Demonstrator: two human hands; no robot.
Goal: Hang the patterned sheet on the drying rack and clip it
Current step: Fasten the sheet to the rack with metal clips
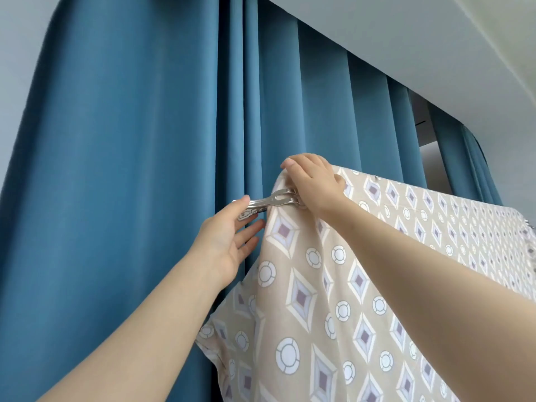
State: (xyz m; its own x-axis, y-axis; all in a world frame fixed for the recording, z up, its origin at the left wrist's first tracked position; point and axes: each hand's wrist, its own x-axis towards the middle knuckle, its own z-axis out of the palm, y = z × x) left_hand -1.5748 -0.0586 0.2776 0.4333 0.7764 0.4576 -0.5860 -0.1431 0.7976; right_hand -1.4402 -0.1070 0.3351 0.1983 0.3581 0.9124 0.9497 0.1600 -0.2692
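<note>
Blue curtain (130, 169), left hand (226, 242) pinching metal clip (269, 203), right hand (313, 181) gripping patterned sheet (319, 300)

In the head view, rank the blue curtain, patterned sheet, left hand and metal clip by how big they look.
1. blue curtain
2. patterned sheet, though nearer the camera
3. left hand
4. metal clip, partly hidden

Beige diamond-and-circle sheet (319, 285) draped, hanging; steel clip (272, 202) horizontal at top-left corner.

The beige sheet (319, 285) bears lilac-and-cream diamonds and white ringed circles, the curtain (130, 169) is plain teal, the clip (275, 202) silvery.
</note>
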